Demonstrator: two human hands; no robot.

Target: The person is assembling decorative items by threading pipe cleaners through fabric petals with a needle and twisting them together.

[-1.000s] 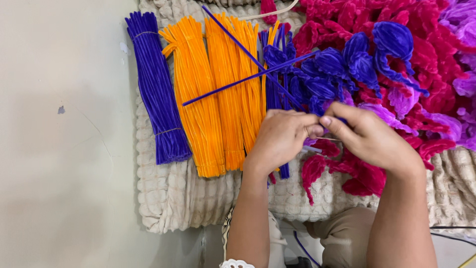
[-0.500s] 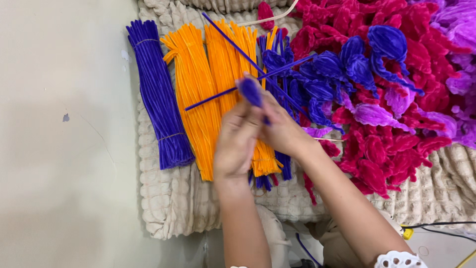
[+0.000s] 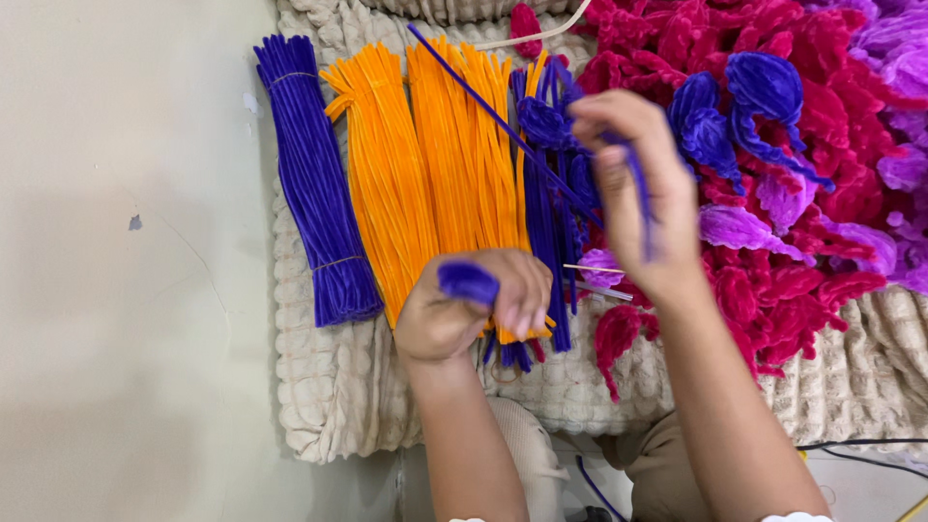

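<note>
Purple chenille stem (image 3: 633,179): right hand (image 3: 633,188) pinches its end, left hand (image 3: 464,309) fisted round coiled end (image 3: 468,281); keep tension even.

Bundled pipe cleaners (image 3: 406,184) lie left on the mat (image 3: 329,387), finished chenille petals (image 3: 812,174) heaped right.

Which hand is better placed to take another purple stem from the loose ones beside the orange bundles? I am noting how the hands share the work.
Probably the right hand: it hovers directly over the loose purple stems, already pinching one. The left hand sits lower, closed around a purple piece.
</note>
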